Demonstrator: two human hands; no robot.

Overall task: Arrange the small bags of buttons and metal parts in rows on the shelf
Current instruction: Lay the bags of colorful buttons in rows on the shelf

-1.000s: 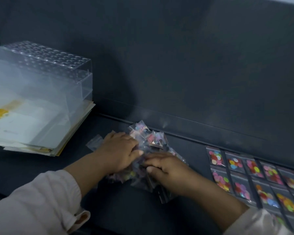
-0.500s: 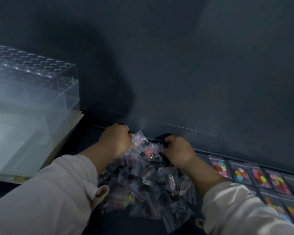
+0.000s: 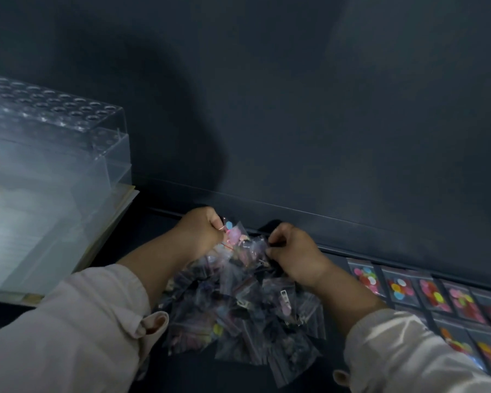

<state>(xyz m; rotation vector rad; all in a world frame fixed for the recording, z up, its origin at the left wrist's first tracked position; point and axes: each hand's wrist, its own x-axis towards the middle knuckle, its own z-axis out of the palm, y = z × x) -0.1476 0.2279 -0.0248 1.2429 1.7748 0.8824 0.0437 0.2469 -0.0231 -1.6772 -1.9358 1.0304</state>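
Observation:
A loose heap of small clear bags (image 3: pixel 238 316) with coloured buttons and metal parts lies on the dark shelf (image 3: pixel 216 378) between my forearms. My left hand (image 3: pixel 199 231) is curled around the far left end of the heap, by a bag of pink and blue buttons (image 3: pixel 233 234). My right hand (image 3: pixel 292 251) grips bags at the heap's far right end, fingers curled. Both hands sit close to the shelf's back wall. To the right, button bags lie flat in rows (image 3: pixel 425 293).
A clear plastic box with a dimpled lid (image 3: pixel 48 165) stands at the left on a stack of papers (image 3: pixel 116 211). The dark back wall (image 3: pixel 323 137) rises right behind the hands. The rows of bags run off the right edge.
Both hands moved from the top of the heap to its far end by the back wall, and the heap spread toward me. Over the last half second little has changed.

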